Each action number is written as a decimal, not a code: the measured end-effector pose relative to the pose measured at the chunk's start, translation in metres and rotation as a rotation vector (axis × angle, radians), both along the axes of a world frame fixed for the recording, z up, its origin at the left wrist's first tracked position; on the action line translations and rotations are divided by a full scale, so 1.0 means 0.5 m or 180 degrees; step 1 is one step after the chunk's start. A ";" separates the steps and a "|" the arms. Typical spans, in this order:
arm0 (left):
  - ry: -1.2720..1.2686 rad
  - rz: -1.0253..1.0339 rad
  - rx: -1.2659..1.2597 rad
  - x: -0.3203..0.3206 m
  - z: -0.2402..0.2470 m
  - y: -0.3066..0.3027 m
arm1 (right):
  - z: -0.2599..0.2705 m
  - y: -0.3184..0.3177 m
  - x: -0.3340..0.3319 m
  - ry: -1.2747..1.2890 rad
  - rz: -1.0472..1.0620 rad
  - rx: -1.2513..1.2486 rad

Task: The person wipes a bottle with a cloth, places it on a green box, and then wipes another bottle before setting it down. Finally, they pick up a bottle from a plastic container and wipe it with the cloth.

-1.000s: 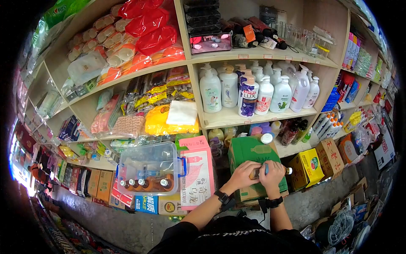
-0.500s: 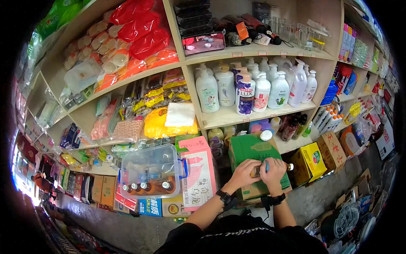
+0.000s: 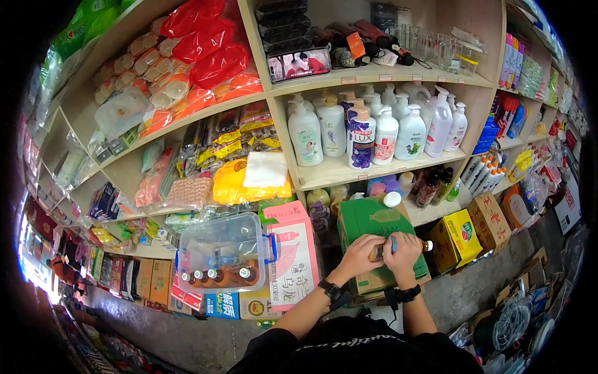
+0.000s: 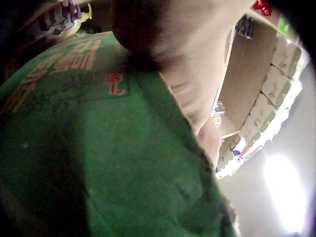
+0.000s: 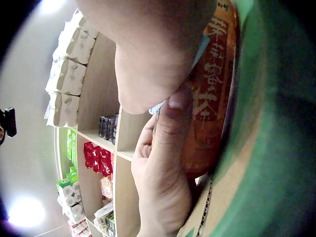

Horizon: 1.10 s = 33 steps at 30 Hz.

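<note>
An amber tea bottle with pale lettering lies on its side over the green cardboard box. My left hand grips the bottle's left part, its thumb lying along the label in the right wrist view. The right hand is wrapped over the bottle and holds a light blue cloth against it. Past the right hand, the bottle's white-topped cap sticks out. In the left wrist view the box's green face fills much of the frame, and the bottle is hidden there.
Left of the hands, a clear plastic bin holds several amber bottles. Beside it lies a pink and white carton. Pump bottles line the shelf ahead, below a propped phone. A yellow box stands at right.
The head view has shifted slightly, and the phone's picture is different. Both hands keep their hold on the bottle and cloth, with hardly any movement in the last half second.
</note>
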State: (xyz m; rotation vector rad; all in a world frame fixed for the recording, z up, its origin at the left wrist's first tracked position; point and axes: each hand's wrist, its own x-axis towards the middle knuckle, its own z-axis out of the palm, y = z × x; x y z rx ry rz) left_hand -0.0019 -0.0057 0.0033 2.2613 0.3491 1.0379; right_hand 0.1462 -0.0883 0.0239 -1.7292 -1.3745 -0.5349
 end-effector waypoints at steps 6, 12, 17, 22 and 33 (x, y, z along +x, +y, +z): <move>-0.0003 0.0020 0.0000 0.000 0.000 0.000 | -0.006 0.002 0.002 -0.0009 -0.0024 -0.0011; 0.0028 0.0014 0.0010 0.000 0.001 0.001 | -0.003 0.002 0.001 0.0022 -0.0019 -0.0014; 0.0011 0.0008 0.0041 0.001 -0.003 0.002 | -0.007 0.002 0.002 0.0011 -0.0012 0.0002; 0.0000 0.0016 0.0027 0.001 -0.006 0.002 | -0.003 0.000 0.001 -0.0012 -0.0036 -0.0043; 0.0021 0.0019 0.0004 0.001 -0.007 0.002 | 0.000 0.000 0.000 0.0007 -0.0025 -0.0050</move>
